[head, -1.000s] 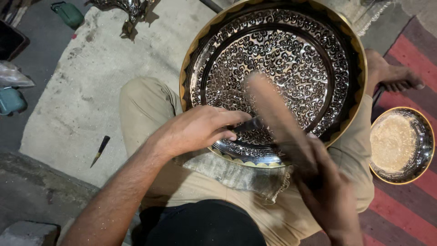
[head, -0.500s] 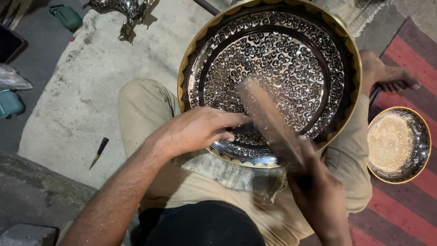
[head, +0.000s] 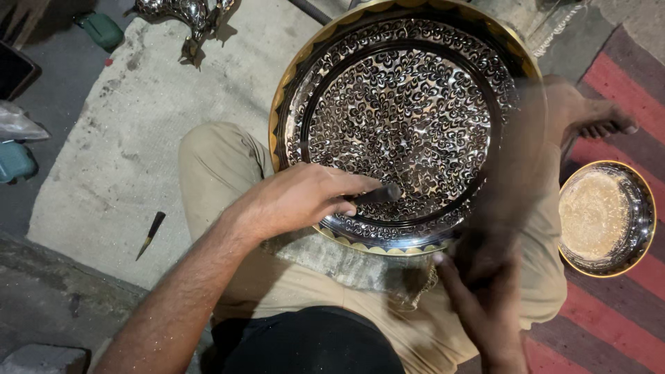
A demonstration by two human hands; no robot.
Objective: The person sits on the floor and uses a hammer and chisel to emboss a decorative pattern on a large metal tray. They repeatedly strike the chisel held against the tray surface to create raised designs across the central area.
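Two hands work at one large engraved round tray point(head: 405, 125) propped on the person's lap: the left hand point(head: 298, 201) is clamped on a dark chisel point(head: 377, 194) set against the tray's lower rim, while the right hand point(head: 485, 305) grips a mallet point(head: 516, 173) (blurred to a smear). One smaller bowl point(head: 606, 218) and one loose chisel point(head: 150, 234) lie nearby on the floor.

My left hand point(head: 298, 201) curled, fingers pinched closed, forearm angled in from lower left; my right hand point(head: 485, 305) motion-blurred, grip closed
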